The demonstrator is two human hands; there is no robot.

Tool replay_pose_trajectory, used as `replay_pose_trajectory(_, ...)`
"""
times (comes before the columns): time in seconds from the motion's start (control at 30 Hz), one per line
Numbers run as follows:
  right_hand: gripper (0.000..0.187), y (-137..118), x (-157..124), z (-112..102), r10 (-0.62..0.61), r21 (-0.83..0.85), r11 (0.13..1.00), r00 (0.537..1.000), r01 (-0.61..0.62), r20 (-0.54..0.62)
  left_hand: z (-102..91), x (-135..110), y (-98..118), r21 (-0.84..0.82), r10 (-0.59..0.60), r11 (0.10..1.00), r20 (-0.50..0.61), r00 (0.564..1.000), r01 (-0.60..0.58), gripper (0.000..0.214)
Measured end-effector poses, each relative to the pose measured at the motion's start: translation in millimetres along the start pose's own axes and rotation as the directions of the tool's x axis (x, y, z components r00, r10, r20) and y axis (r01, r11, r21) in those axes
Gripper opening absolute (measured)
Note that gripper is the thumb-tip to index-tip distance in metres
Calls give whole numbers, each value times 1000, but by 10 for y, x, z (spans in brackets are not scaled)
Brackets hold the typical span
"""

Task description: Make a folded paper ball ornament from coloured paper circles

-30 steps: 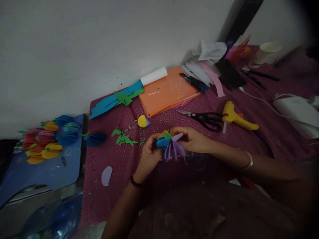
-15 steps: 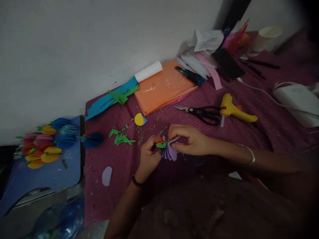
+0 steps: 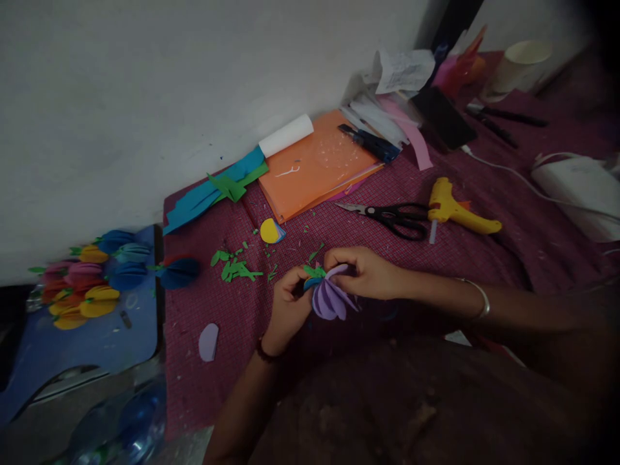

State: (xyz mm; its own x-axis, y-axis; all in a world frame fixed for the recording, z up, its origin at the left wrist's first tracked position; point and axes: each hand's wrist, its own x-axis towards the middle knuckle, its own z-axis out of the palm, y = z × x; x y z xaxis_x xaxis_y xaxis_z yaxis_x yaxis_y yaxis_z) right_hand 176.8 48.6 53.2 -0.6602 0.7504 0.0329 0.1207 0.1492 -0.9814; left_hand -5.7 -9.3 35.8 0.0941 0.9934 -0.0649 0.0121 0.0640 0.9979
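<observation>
Between my hands is a purple paper ornament [image 3: 331,300] with fanned, rounded leaves, a green paper piece at its top and a bit of blue at its left. My left hand [image 3: 292,303] pinches its left side by the green and blue parts. With thumb and fingers, my right hand [image 3: 363,272] grips a purple leaf on the upper right. Green paper scraps [image 3: 237,266] lie left of my hands, and a stack of round paper pieces [image 3: 272,230], yellow on top, sits beyond them. A lilac half-round paper piece [image 3: 208,342] lies nearer on the left.
Black-handled scissors [image 3: 394,216] and a yellow glue gun [image 3: 458,210] lie beyond my right hand. Orange sheets [image 3: 314,168] carry a cutter [image 3: 371,142]. Several finished paper ornaments [image 3: 99,300] rest on a blue board [image 3: 130,342] at left. A phone [image 3: 443,119] lies at the back right.
The purple leaves have spread wider and the ornament has turned between my fingers, showing blue by my left hand. Both hands stay in nearly the same place.
</observation>
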Motion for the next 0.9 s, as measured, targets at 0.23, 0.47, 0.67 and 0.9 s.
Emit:
replay_pose_trajectory(0.23, 23, 20, 38, -32, 220, 375, 893, 968, -251, 123, -5, 7, -109, -177, -124, 978, -52, 991, 113, 21)
replay_pose_trajectory(0.47, 21, 111, 41, -7, 253, 310, 901, 948, -303, 192, 8, 68, -147, -372, -190, 918, -114, 975, 135, 26)
replay_pose_trajectory(0.67, 12, 114, 34, 44, 320, 203, 918, 939, -340, 125, 32, 49, -185, -369, -197, 917, -87, 976, 152, 27)
replay_pose_trajectory(0.9, 25, 95, 49, -14, 238, 353, 890, 954, -288, 181, -19, 19, -228, -259, -187, 952, -64, 980, 165, 25)
